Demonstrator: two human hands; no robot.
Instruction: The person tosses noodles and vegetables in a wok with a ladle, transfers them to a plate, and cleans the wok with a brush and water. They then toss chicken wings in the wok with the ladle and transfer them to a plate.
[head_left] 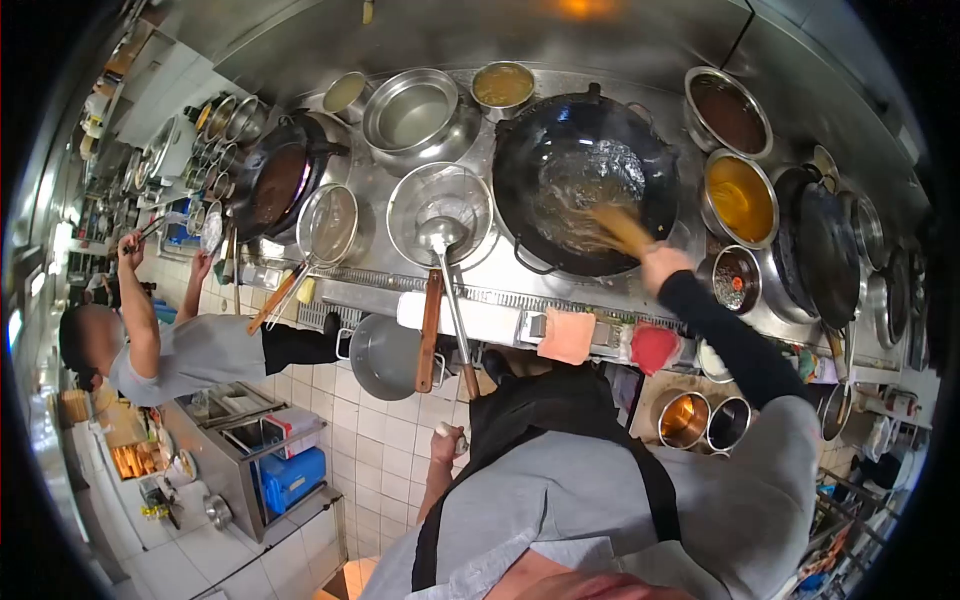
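Note:
My right hand [664, 265] is closed around a bamboo wok brush [622, 229], its bristles blurred by motion inside a large black wok [520, 190]. Shiny liquid [575, 205] covers the wok's bottom. Down by my left side, my left hand [443, 446] is closed, with something whitish at its fingers that I cannot make out. To the left of the wok, a steel ladle [441, 234] and a wooden-handled strainer [431, 320] lie over a steel bowl [397, 205], handles pointing toward me.
Pots stand behind the wok, including a wide steel pot [372, 110]. At right are a pot of yellow liquid [765, 215] and a pot of dark liquid [695, 95]. A folded orange cloth [566, 336] lies on the front edge. A co-worker [200, 355] stands at left beside another wok [275, 190].

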